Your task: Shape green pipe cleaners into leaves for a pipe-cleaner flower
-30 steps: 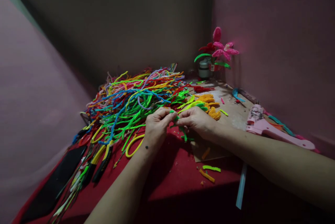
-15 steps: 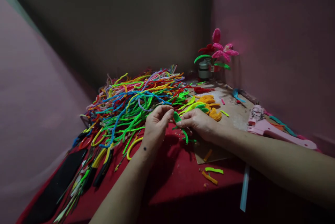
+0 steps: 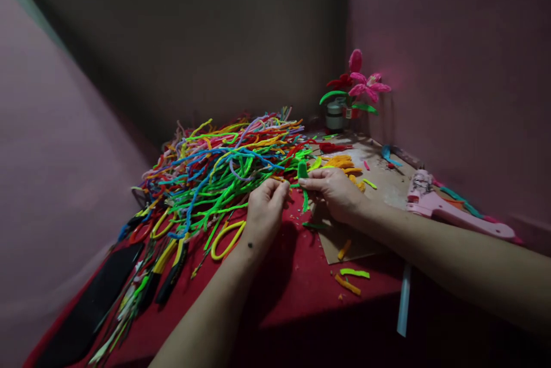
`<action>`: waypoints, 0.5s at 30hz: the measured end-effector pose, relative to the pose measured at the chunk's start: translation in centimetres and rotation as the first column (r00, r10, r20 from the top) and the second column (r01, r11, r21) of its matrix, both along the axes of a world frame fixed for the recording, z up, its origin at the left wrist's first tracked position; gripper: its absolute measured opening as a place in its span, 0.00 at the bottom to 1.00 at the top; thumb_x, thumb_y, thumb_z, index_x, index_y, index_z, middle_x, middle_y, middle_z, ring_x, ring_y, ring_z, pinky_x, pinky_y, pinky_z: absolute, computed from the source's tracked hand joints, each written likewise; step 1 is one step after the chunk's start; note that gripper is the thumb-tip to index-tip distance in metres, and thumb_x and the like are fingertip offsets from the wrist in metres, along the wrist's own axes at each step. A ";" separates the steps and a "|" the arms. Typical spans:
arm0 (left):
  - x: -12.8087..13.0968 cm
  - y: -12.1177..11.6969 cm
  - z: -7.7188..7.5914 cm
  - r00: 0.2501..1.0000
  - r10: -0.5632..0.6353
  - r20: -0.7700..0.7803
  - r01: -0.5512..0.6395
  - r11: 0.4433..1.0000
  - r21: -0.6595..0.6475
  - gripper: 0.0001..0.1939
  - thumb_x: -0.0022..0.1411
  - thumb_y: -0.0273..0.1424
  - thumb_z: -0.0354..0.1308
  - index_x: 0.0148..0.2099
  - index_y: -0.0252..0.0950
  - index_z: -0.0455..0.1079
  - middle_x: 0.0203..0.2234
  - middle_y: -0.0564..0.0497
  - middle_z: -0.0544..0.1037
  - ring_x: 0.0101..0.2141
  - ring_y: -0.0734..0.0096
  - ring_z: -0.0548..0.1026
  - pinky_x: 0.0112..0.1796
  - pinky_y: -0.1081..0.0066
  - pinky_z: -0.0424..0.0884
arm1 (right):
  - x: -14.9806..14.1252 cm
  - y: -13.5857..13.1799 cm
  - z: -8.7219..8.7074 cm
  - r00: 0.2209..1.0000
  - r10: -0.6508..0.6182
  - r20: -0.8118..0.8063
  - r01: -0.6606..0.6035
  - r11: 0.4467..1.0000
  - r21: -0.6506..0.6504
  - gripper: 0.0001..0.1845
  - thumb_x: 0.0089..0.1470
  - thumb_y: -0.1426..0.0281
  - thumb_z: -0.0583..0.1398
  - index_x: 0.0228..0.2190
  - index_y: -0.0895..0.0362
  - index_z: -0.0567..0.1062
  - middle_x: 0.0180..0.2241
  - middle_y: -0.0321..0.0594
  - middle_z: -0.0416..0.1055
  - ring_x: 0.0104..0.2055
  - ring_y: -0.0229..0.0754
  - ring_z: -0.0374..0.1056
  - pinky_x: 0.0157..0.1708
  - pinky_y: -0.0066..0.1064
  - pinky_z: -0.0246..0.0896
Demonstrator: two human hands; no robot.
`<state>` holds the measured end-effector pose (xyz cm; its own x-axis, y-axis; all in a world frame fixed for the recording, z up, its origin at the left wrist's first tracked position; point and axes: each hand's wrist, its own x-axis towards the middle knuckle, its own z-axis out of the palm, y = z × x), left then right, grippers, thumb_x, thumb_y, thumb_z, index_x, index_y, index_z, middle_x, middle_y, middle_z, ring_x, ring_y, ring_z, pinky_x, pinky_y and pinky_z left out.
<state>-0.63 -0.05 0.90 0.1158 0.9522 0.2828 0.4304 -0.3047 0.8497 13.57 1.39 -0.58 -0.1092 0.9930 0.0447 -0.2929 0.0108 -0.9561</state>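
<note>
My right hand (image 3: pixel 333 191) pinches a green pipe-cleaner piece (image 3: pixel 303 170) between thumb and fingers. Its rounded, leaf-like end stands upright above the thumb, and a green tail hangs below. Just to the left, my left hand (image 3: pixel 267 207) is closed with thumb and forefinger together. Whatever its fingertips hold, if anything, is too small to make out. Behind the left hand spreads a big heap of pipe cleaners (image 3: pixel 215 170) in many colours. Orange looped pieces (image 3: pixel 338 161) lie behind the right hand, which partly hides them.
Yellow-and-black pliers (image 3: pixel 172 267), yellow-handled scissors (image 3: pixel 227 240) and a black flat object (image 3: pixel 92 305) lie at left. A pink glue gun (image 3: pixel 456 216) rests at right on cardboard (image 3: pixel 340 241). Pink pipe-cleaner flowers (image 3: pixel 370 88) stand at the back. Short offcuts (image 3: pixel 355 272) lie in front.
My hands have drawn a little apart. The right hand has risen slightly with the green piece, now more upright; the left hand has shifted slightly right and down, away from the piece.
</note>
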 end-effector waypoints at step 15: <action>2.3 -0.2 -1.6 0.720 -0.156 0.676 0.502 0.790 -0.352 0.11 0.48 0.29 0.61 0.29 0.34 0.60 0.15 0.59 0.64 0.14 0.84 0.59 0.16 0.80 0.54 | -0.1 0.1 0.4 0.962 -0.026 -0.270 -0.015 0.989 -0.148 0.18 0.32 0.69 0.67 0.16 0.58 0.61 0.12 0.27 0.57 0.15 0.27 0.51 0.17 0.25 0.43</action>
